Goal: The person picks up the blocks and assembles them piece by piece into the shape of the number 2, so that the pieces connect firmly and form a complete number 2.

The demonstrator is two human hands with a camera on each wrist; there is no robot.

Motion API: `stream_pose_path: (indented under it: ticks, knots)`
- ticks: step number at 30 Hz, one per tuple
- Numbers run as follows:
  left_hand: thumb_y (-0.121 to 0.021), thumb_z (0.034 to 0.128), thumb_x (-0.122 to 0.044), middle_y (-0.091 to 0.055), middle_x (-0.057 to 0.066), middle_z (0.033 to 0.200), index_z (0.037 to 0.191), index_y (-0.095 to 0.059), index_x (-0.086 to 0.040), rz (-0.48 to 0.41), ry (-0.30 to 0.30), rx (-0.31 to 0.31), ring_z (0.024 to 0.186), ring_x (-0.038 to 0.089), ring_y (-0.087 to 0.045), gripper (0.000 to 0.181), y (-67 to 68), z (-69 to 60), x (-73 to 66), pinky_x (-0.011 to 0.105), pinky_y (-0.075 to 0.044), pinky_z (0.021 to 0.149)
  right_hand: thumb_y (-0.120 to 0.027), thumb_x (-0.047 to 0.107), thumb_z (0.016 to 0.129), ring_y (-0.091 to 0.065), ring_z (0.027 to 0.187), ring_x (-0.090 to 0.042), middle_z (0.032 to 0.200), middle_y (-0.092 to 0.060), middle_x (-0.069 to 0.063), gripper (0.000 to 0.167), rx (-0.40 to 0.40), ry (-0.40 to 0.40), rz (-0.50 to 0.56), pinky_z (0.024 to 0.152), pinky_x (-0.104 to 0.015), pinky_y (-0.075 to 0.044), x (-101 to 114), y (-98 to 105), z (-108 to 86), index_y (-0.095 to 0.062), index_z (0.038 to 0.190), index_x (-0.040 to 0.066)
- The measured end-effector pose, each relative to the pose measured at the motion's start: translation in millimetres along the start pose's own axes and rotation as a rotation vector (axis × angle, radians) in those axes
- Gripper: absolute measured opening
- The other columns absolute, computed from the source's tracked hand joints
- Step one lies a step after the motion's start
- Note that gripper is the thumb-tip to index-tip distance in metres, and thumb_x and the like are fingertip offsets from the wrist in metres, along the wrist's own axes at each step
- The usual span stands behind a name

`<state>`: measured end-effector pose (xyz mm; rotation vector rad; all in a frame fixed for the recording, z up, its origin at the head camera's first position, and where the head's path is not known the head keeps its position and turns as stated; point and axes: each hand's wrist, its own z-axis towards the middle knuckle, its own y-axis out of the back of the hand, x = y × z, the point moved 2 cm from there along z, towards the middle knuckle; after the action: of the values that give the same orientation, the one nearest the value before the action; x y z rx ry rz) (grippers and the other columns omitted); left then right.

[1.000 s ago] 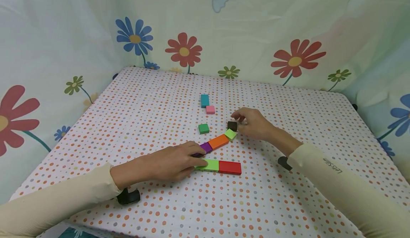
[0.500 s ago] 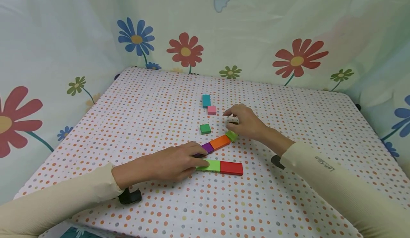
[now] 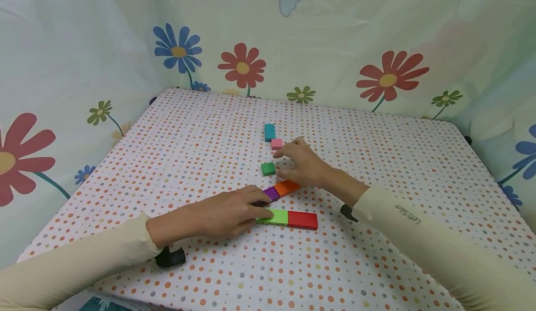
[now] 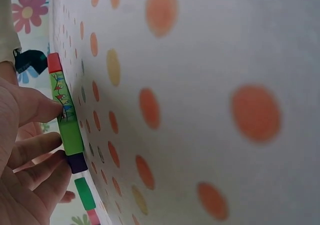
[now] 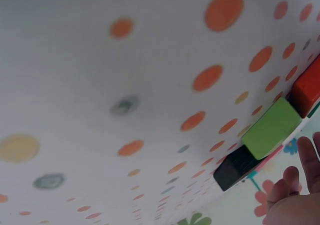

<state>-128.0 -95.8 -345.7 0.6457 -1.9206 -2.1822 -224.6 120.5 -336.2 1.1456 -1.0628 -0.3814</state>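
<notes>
My left hand [image 3: 224, 211] rests on the near blocks, its thumb on the light green block [image 3: 274, 216] and its index finger on the purple block [image 3: 271, 193]. A red block [image 3: 303, 220] adjoins the light green one, and an orange block [image 3: 286, 188] adjoins the purple one. Farther right, my right hand [image 3: 303, 164] reaches over the row, thumb and index finger apart just right of the dark green block [image 3: 268, 169], nothing visibly held. Beneath it, hidden in the head view, the right wrist view has a small lime block [image 5: 272, 128] beside a black block [image 5: 237, 167].
A teal block [image 3: 270, 132] and a pink block [image 3: 277, 144] lie touching beyond the dark green one. They lie on a dotted cloth [image 3: 201, 148] covering the table. A flowered curtain [image 3: 318, 32] hangs around the back and sides.
My right hand has moved left from beside the black block, past it to the dark green block, covering the black and lime blocks. My left hand keeps its place.
</notes>
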Motion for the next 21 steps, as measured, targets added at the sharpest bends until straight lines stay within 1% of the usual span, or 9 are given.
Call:
stream_pose_path:
  ticks: [8,11,15,21]
  knots:
    - [-0.060,0.0998,-0.014,-0.058,0.005,0.139,0.129,-0.069,-0.020,-0.001,0.003,-0.008,0.132,0.019,-0.049,0.031,0.3,-1.2,-0.3,0.034,-0.044,0.110,-0.078,0.021,0.089,-0.042,0.118,-0.025,0.124,-0.067,-0.003,0.042,0.050,0.007,-0.033,0.092,-0.042,-0.046,7,-7,3.9,-0.069,0.128,0.009]
    - [-0.061,0.0995,-0.014,-0.058,0.005,0.138,0.128,-0.070,-0.020,-0.004,0.004,-0.009,0.131,0.019,-0.049,0.031,0.5,-1.3,-0.3,0.034,-0.045,0.109,-0.079,0.024,0.089,-0.042,0.118,-0.025,0.124,-0.067,-0.003,0.044,0.071,0.007,-0.065,0.092,-0.041,-0.045,9,-10,5.4,-0.068,0.129,0.009]
    - [-0.062,0.0987,-0.013,-0.059,0.005,0.138,0.128,-0.070,-0.020,-0.014,0.016,0.004,0.131,0.018,-0.050,0.031,1.5,0.0,-0.5,0.033,-0.045,0.108,-0.077,0.026,0.091,-0.041,0.117,-0.025,0.125,-0.067,-0.003,0.044,0.093,-0.005,-0.109,0.092,-0.040,-0.044,10,-12,7.7,-0.068,0.131,0.010]
    - [-0.063,0.0964,-0.009,-0.061,0.004,0.135,0.127,-0.071,-0.019,-0.042,0.039,0.029,0.127,0.018,-0.052,0.033,6.1,4.4,-2.1,0.032,-0.046,0.107,-0.076,0.022,0.092,-0.042,0.116,-0.025,0.122,-0.069,-0.003,0.038,0.092,-0.006,-0.129,0.092,-0.040,-0.044,11,-13,11.0,-0.069,0.127,0.009]
